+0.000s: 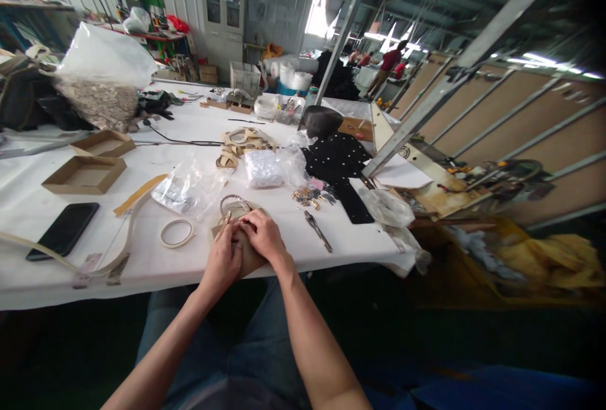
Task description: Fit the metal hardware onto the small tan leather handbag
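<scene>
A small beige handbag (250, 257) lies at the table's front edge, with a ring-shaped handle (233, 198) and gold-coloured fittings at its far side. My left hand (224, 253) is closed on the bag's left part, fingers bent near a gold fitting. From the right, my right hand (263, 233) pinches the bag close to the handle's base. The fingertips of both hands almost meet, and whatever small part lies between them is hidden. To the right of the bag lies a metal hand tool (318, 231), and small gold and dark metal pieces (312, 196) are scattered beyond it.
Left of the bag are a tape roll (177, 233), a phone (64, 230) and a cardboard tray (84, 175). Plastic bags (262, 168), beige straps (246, 139) and black studded material (338, 156) lie farther back. A metal post (416, 107) slants up at the right.
</scene>
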Demonstrator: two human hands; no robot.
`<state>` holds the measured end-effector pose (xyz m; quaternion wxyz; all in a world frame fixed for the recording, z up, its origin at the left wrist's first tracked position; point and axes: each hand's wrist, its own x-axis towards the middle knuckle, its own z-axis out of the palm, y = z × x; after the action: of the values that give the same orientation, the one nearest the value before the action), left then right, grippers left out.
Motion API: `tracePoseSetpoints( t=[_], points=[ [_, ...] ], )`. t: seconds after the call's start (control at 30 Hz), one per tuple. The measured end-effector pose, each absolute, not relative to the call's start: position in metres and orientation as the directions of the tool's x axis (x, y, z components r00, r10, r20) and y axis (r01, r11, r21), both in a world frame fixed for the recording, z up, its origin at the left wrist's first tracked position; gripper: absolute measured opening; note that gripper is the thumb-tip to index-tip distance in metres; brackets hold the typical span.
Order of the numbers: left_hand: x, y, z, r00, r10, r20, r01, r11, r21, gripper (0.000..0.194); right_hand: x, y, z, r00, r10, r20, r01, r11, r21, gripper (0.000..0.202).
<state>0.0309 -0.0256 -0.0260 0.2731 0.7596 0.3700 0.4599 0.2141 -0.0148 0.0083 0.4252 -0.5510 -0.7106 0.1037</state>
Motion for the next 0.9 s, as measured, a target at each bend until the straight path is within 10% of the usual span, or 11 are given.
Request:
tracePoseSetpoints(
  t=[0.7, 0.9],
  points=[
    [0.023, -0.030, -0.025, 0.243, 0.878, 0.412, 0.203, -0.462, 0.863, 0.062, 0.219, -0.015, 0.015, -0.079, 0.868, 0.491, 0.612, 0.430, -0.663, 0.022],
    [0.022, -0.035, -0.030, 0.261, 0.872, 0.415, 0.259, -0.477, 0.840, 0.062, 0.230, -0.062, 0.025, 0.402, 0.785, 0.472, 0.790, -0.037, -0.612, 0.047]
  ],
)
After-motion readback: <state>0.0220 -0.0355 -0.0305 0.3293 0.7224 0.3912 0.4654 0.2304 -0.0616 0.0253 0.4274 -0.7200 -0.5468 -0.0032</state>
